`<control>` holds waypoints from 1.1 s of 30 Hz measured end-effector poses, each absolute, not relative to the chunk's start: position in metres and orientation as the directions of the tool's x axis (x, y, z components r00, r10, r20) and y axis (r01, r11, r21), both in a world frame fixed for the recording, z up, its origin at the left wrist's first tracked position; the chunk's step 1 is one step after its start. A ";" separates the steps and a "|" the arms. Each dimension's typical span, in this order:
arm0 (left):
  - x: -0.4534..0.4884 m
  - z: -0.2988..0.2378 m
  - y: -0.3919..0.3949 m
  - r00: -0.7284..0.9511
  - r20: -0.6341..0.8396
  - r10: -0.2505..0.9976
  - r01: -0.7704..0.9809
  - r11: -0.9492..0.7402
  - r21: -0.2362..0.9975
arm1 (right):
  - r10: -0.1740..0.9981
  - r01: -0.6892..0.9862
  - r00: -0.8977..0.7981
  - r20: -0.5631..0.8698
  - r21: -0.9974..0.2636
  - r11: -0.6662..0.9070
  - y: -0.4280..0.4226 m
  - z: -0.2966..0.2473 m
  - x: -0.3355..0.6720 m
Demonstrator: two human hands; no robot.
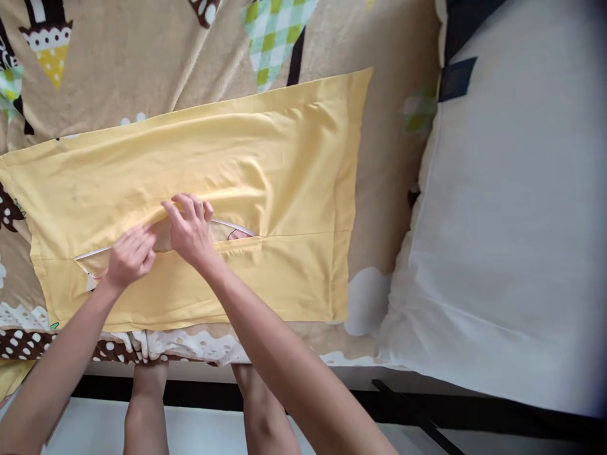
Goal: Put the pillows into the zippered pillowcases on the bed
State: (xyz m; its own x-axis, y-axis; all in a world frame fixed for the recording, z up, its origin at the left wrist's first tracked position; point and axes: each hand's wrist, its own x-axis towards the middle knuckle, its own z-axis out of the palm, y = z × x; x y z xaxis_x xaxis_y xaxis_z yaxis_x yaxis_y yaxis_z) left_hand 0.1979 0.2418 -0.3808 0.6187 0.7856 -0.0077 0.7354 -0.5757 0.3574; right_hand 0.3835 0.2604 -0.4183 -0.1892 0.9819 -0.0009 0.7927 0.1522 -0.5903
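A yellow pillowcase [298,170] lies flat and lightly wrinkled, its long slit gaping in the middle. Along the upper edge of that slit runs a white zipper strip [232,225]. My left hand [130,256] is closed on this upper edge towards the left end. Just right of it, my right hand [192,230] has its fingers bent over the same edge, lifting the cloth slightly. Beige lining and a bit of printed pattern show through the gap. The fingertips of both hands are partly hidden by the fabric.
Under the pillowcase is a beige patterned blanket [118,69] on a bed. A large white pillow or cushion [497,208] with a dark patch fills the right side. My legs [147,404] stand against the bed's front edge. Another piece of yellow cloth [12,379] shows at lower left.
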 end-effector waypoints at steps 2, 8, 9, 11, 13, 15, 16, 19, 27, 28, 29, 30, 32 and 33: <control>0.198 -0.386 0.281 0.607 -0.163 0.778 0.781 -0.546 0.303 | 0.996 0.828 -0.083 -0.036 -0.558 0.049 0.284 -0.426 0.396; 0.189 -0.408 0.327 0.213 -0.207 0.955 0.951 -0.154 0.267 | 0.999 0.893 0.054 -0.005 -0.446 -0.051 0.278 -0.443 0.430; 0.187 -0.412 0.327 0.139 -0.192 0.972 0.956 -0.081 0.281 | 1.000 0.900 0.007 -0.010 -0.436 -0.010 0.269 -0.447 0.439; 0.185 -0.417 0.324 0.039 -0.171 0.984 0.954 0.014 0.299 | 0.999 0.909 -0.034 -0.023 -0.417 0.022 0.253 -0.452 0.459; 0.186 -0.417 0.318 0.006 -0.157 0.988 0.955 0.041 0.294 | 0.999 0.917 0.023 -0.030 -0.398 -0.033 0.241 -0.452 0.477; 0.194 -0.411 0.312 0.065 -0.166 0.984 0.957 -0.015 0.288 | 0.997 0.912 0.060 -0.038 -0.404 -0.071 0.235 -0.444 0.484; 0.201 -0.406 0.310 0.130 -0.180 0.975 0.954 -0.073 0.291 | 0.998 0.904 0.034 -0.049 -0.425 -0.052 0.235 -0.437 0.482; 0.228 -0.397 0.306 0.350 -0.229 0.908 0.910 -0.272 0.314 | 0.982 0.842 -0.160 -0.102 -0.534 0.082 0.248 -0.413 0.454; 0.202 -0.416 0.344 0.494 -0.281 0.823 0.858 -0.410 0.308 | 0.840 0.706 -0.540 -0.056 -0.573 0.416 0.342 -0.438 0.418; 0.180 -0.416 0.348 0.478 -0.273 0.835 0.868 -0.402 0.291 | 0.841 0.718 -0.538 -0.053 -0.552 0.424 0.351 -0.444 0.432; 0.156 -0.415 0.352 0.435 -0.259 0.862 0.891 -0.371 0.261 | 0.865 0.752 -0.499 -0.060 -0.527 0.397 0.357 -0.448 0.448; 0.133 -0.412 0.353 0.368 -0.238 0.899 0.922 -0.318 0.221 | 0.904 0.801 -0.420 -0.075 -0.498 0.331 0.361 -0.451 0.466; 0.092 -0.407 0.354 0.189 -0.175 0.966 0.977 -0.167 0.137 | 0.973 0.893 -0.193 -0.126 -0.433 0.121 0.363 -0.451 0.500; 0.077 -0.405 0.352 0.093 -0.133 0.987 0.991 -0.079 0.107 | 0.984 0.916 -0.081 -0.157 -0.402 0.012 0.362 -0.449 0.515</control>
